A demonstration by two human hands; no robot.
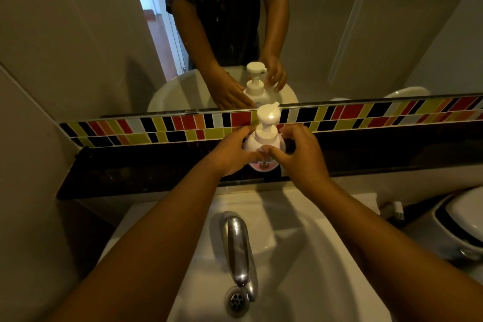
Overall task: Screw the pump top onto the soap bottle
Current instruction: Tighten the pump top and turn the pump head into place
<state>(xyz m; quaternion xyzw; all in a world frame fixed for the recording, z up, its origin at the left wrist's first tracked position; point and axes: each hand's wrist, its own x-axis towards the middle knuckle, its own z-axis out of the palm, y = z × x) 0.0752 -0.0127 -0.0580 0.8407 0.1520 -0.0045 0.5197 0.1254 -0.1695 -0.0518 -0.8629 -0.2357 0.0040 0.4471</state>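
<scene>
Behind the tap [239,248], the left hand [230,154] is clasping the soap bottle [254,145] steady; the right hand [298,150], fingers loosely curled, is reaching beside the pump top [268,119] to twist.

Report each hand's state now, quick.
Left hand: grip closed on the soap bottle.
Right hand: fingers curled at the bottle's side; firm hold cannot be told.

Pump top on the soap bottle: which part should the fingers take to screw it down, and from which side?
Best bet is the wide round collar at the base of the pump top, pinched from its two sides by the right hand while the left hand steadies the soap bottle. The head's spout juts sideways and the stem is narrow, so both probably turn poorly.
</scene>
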